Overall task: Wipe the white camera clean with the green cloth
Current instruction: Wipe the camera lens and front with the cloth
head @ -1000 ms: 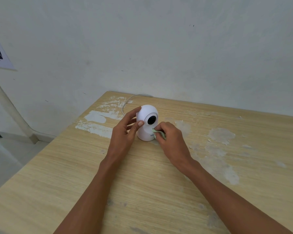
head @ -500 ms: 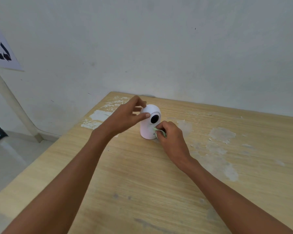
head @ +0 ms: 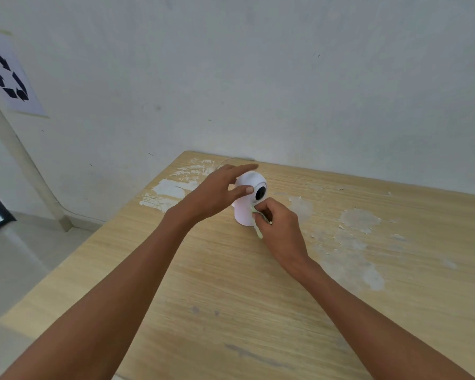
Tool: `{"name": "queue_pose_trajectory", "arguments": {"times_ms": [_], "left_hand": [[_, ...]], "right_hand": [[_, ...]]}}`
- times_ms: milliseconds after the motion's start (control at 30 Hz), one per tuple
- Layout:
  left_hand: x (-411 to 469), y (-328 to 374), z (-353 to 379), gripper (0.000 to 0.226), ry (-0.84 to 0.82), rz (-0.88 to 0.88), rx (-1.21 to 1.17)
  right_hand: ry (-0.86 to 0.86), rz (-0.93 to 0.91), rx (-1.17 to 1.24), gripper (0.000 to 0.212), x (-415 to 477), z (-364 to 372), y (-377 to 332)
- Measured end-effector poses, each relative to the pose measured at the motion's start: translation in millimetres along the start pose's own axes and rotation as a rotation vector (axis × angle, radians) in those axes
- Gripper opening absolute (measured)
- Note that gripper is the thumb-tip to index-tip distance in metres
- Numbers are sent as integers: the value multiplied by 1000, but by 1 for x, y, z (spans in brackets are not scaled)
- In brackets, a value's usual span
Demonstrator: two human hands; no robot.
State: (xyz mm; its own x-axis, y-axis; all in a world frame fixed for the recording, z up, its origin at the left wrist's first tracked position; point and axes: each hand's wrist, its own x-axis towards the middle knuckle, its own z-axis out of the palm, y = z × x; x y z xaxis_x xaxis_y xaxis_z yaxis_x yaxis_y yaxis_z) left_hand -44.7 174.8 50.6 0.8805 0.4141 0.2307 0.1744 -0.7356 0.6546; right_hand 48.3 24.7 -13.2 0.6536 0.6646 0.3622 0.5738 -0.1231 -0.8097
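The white camera (head: 246, 207) stands upright on the table (head: 231, 292), near the far edge by the wall (head: 258, 78). It is smooth and shiny plastic, with a round ball head on a wider round foot. A black round eye (head: 260, 193) sits in the front of the head.

The left hand (head: 215, 194) rests on the head of the camera. Its fingers (head: 242, 169) are spread wide and lie over the top of the ball, and the thumb (head: 242, 190) presses the side, just beside the black eye. So this hand holds the camera.

The right hand (head: 279, 229) is curled into a loose fist right below the black eye. Its fingers (head: 266, 205) are pinched tight on the green cloth (head: 257, 224). The cloth is soft, thin and pale green. Most of it is hidden inside the fingers, and a small strip hangs out under them. The cloth touches the lower front of the camera, just under the fingertips.

The table is light wood with fine straight lines in it. Rough white patches (head: 357, 223) show to the right of the right fingers, and more lie to the left of the left fingers. A paper sign (head: 7, 75) with black arrows hangs on the wall far to the left.
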Motion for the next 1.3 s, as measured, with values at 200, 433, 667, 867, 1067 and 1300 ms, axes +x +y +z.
{"name": "queue_pose_trajectory", "arguments": {"times_ms": [200,433,667,867,1067,1300], "left_hand": [[-53,5,41,21,369,-117,-279],[-69,-3,61,26,288,-214,-463],[-71,-23,58,13,553,-431,-301],[-52,-20,72,20,682,-400,-353],[-44,3,86,27,699,-325,-471],[-45,-10,80,22,588,-396,-389]], "right_hand": [[-74,277,400,10,6,-19,-16],[-206,283,405,15,11,-27,-27],[-28,-252,-248,28,48,-37,-33],[-289,-188,-248,37,64,-30,-28],[-264,-179,-223,35,63,-29,-27],[-261,-162,-221,35,62,-28,-25]]}}
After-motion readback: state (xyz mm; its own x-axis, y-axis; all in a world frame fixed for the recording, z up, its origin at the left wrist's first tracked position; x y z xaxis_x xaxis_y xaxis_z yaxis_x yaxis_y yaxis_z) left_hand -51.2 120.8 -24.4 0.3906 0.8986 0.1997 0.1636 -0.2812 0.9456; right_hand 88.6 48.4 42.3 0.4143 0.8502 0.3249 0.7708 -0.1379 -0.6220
